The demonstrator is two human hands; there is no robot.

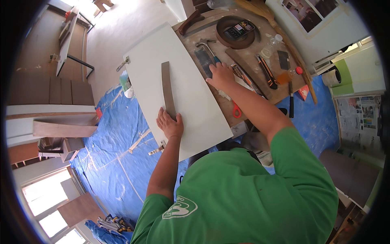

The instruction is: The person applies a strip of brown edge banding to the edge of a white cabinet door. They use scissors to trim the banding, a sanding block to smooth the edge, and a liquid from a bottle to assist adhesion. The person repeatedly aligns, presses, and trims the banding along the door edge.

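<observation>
Far left of frame: brown panels [48, 90] stacked by a wall, and below them blue tarp [118, 138] covering the floor w/ tape lines across it. Moving right, center-left: the white cabinet door [195, 101] lies flat, tilted diagonally, w/ metal hinges [122, 64] sticking out of its left edge, one up top & another [157, 149] near the bottom. A long brown edge-banding strip [166, 87] lies loose on the door face, running from upper middle down to our left hand [170, 124]. That hand presses flat on the strip's lower end, fingers spread & not curled round anything, so it's pinning, not gripping. Right of center: our right hand [221, 76] reaches over the door's right edge onto the workbench [243, 87], fingers closed round the blue handle of a hammer [208, 49]; looks like a grasp, tho the palm hides part of it. Further right on the bench: an orange utility knife [267, 72], red-handled scissors [236, 110], a clear plastic bottle [271, 45], a round brown tray [237, 32] w/ small items. Far right: a white tape roll [332, 77] & newspaper sheets [359, 116]. Progress, as we judge it: early. The strip sits on the face, not yet fixed along any edge, w/ no trimming visible; fitting, pressing down & cutting flush all seem left to do.
</observation>
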